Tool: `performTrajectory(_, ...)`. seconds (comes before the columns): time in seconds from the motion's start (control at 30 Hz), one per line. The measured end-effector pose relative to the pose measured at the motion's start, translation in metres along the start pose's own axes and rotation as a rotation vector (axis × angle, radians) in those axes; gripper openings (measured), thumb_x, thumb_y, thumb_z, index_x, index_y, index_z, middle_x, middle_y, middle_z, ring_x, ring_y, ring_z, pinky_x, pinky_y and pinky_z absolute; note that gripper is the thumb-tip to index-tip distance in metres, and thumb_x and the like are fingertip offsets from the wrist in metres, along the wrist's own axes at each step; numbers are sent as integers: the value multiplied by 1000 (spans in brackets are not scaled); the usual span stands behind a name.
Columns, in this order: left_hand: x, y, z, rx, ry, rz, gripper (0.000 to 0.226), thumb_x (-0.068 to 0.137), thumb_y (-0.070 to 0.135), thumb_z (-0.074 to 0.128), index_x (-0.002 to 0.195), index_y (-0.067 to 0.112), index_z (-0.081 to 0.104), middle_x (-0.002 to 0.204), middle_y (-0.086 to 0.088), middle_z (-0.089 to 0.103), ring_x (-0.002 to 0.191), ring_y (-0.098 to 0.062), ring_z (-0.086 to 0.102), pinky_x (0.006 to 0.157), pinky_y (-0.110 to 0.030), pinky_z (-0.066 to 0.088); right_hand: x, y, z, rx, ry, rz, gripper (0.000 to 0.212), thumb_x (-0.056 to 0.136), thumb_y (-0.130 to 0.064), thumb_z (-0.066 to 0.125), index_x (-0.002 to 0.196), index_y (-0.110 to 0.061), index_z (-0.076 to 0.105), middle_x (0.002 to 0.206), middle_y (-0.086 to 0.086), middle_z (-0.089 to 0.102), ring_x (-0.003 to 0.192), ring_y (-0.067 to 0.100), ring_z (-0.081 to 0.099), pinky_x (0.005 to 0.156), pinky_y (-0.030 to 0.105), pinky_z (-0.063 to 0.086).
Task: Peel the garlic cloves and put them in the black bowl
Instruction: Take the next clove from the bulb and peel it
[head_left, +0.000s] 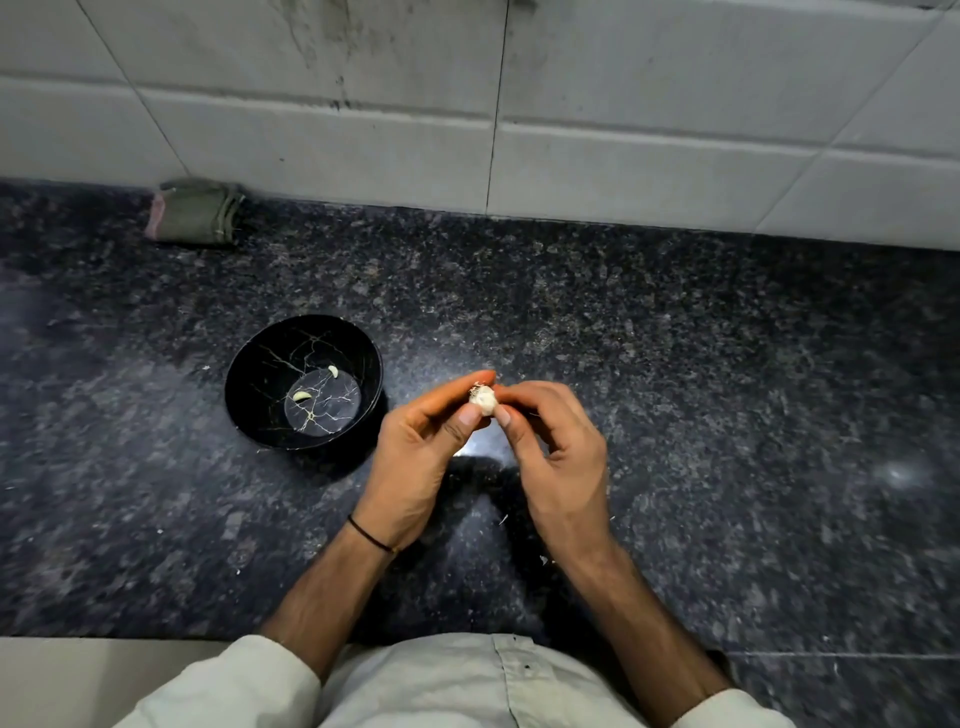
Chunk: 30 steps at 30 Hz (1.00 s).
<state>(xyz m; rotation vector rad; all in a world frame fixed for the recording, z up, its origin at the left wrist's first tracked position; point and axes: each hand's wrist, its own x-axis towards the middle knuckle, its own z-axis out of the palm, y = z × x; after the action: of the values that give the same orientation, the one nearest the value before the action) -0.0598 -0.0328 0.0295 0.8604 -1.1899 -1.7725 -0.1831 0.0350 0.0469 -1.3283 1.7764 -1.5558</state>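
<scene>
Past our pale shirt (467, 686), left hand (415, 462) and right hand (556, 457) pinch a garlic bulb (484, 399), each grip closed on it above the worktop (727, 364). The black bowl (260, 364), nine o'clock, holds two peeled cloves (302, 396). We judge a clove is being prised loose; peeling it comes next.

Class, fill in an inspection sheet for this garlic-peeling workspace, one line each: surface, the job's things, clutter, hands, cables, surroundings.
Surface: dark speckled stone counter with a few pale skin flakes near the person's arms.
Job's things: black bowl on the counter, left of the hands, with two peeled cloves inside; garlic held above the counter.
Clutter: folded green cloth at the back left, by the wall.
Hands: left hand and right hand both pinch the garlic between thumb and fingertips.
Cables: nothing seen.
Surroundings: white tiled wall, smudged with dark marks.
</scene>
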Motion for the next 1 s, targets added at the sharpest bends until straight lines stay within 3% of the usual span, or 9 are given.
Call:
performTrajectory(0.33, -2, 9, 4, 33, 20, 47, 34, 86, 10, 67, 120, 3, 68, 117, -7, 73, 114, -22, 67, 101, -33, 52, -1, -4, 0, -85, 16, -93, 15, 94, -5, 66, 107, -7, 74, 101, -2, 70, 97, 11, 66, 84, 22, 51)
performTrajectory(0.53, -3, 10, 10, 56, 57, 113, 31, 86, 8, 67, 116, 2, 69, 112, -7, 75, 106, -16, 69, 94, -27, 53, -2, -12, 0, -121, 17, -120, 19, 94, -5, 66, 112, -8, 73, 105, -1, 69, 98, 6, 65, 84, 18, 51)
performTrajectory(0.67, -2, 9, 14, 69, 82, 136, 29, 86, 9, 67, 114, 4, 71, 111, -7, 75, 105, -15, 68, 94, -26, 52, -3, -10, 3, -196, 61, -181, 21, 94, -5, 64, 114, -6, 73, 106, 2, 68, 98, 6, 64, 85, 26, 54)
performTrajectory(0.83, -4, 6, 23, 85, 134, 152, 25, 89, 1, 65, 111, 10, 72, 109, -6, 75, 102, -12, 68, 89, -21, 51, -7, -3, 8, -284, 105, -217, 24, 98, -13, 58, 115, -2, 71, 108, 7, 69, 99, 19, 66, 85, 38, 56)
performTrajectory(1.0, -6, 5, 35, 44, 190, 117, 29, 90, -8, 61, 110, 11, 71, 99, 5, 77, 97, -7, 69, 86, -17, 52, -9, -1, 8, -316, 108, -215, 26, 99, -16, 55, 116, -2, 70, 110, 7, 68, 101, 20, 64, 86, 39, 54)
